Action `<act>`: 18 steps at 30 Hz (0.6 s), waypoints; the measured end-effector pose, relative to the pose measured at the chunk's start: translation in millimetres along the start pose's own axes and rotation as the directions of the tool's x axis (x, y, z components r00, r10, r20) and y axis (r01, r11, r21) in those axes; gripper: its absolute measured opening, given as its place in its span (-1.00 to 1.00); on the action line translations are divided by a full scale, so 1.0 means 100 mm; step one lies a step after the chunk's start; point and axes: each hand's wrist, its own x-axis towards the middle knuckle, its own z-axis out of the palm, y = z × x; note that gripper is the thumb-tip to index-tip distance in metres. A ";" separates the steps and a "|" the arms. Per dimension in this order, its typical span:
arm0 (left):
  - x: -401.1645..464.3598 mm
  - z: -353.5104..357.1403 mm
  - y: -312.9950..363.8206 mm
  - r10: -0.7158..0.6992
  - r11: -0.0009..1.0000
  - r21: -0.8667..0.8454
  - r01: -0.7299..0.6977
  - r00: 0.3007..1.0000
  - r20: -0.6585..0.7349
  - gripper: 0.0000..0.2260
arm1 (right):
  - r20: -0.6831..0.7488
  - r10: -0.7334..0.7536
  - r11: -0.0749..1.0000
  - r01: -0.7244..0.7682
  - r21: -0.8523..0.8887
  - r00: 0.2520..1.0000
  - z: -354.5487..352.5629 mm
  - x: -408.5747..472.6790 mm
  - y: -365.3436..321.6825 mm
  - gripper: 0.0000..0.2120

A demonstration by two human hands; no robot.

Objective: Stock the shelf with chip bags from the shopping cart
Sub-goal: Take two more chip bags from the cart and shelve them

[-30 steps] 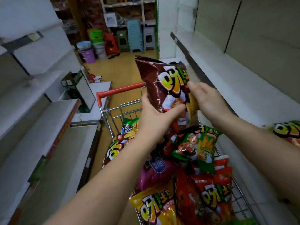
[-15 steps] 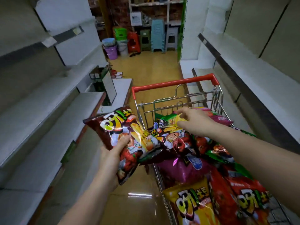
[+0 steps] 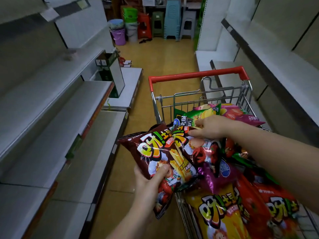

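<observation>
A dark brown foil chip bag printed with bright yellow and orange lettering and a picture of fries (image 3: 160,156) sits tilted just outside the left rim of the wire shopping cart with the red plastic handle (image 3: 198,75), its upper right edge overlapping a second, similar brown bag (image 3: 196,149) that lies on the heap inside the cart. The left hand (image 3: 151,176) grips the first bag near its lower part, thumb curled across the printed front and the other fingers hidden behind it. The right hand (image 3: 210,126) reaches into the cart and pinches the top edge of the second brown bag, fingertips bent down onto it (how firmly it is held is hard to judge). Behind that hand, toward the handle end of the cart, lie a green chip bag (image 3: 195,116) and a pink one (image 3: 241,112); nearer the camera lie a purple bag (image 3: 217,176), a yellow bag (image 3: 222,214) and a red bag (image 3: 279,211). Grey metal shelves (image 3: 57,118) run along the left of the aisle, pale shelving (image 3: 276,57) along the right. At the far end of the yellow floor stand stacked plastic stools (image 3: 172,19) and a purple bucket (image 3: 119,36).
</observation>
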 end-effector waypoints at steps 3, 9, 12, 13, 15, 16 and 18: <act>0.08 0.01 -0.02 -0.004 1.000 -0.009 0.004 1.000 0.008 -0.26 | 0.048 0.022 0.997 -0.026 0.069 0.999 -0.03 -0.01 -0.01 -0.14; 0.15 -0.06 -0.03 -0.011 1.000 0.008 0.010 0.999 0.045 -0.32 | 0.163 0.085 0.897 -0.146 0.416 0.983 -0.05 -0.08 -0.04 -0.18; 0.15 -0.12 -0.01 -0.005 1.000 0.013 0.005 0.998 0.060 -0.33 | 0.216 0.097 0.803 -0.205 0.560 0.972 -0.05 -0.14 -0.05 -0.32; 0.14 -0.14 0.01 0.000 1.000 0.014 -0.001 0.998 0.068 -0.34 | 0.207 0.103 0.787 -0.207 0.581 0.973 -0.06 -0.17 -0.05 -0.33; 0.14 -0.19 0.07 0.021 0.999 0.022 -0.023 0.995 0.096 -0.39 | 0.158 0.111 0.768 -0.186 0.612 0.981 -0.06 -0.22 -0.06 -0.24; 0.15 -0.21 0.12 0.033 0.999 0.027 -0.036 0.993 0.111 -0.41 | 0.120 0.117 0.765 -0.167 0.623 0.986 -0.07 -0.25 -0.07 -0.18; 0.18 -0.23 0.25 0.075 0.995 0.050 -0.083 0.986 0.146 -0.39 | 0.032 0.128 0.760 -0.119 0.639 0.991 -0.12 -0.33 -0.08 -0.11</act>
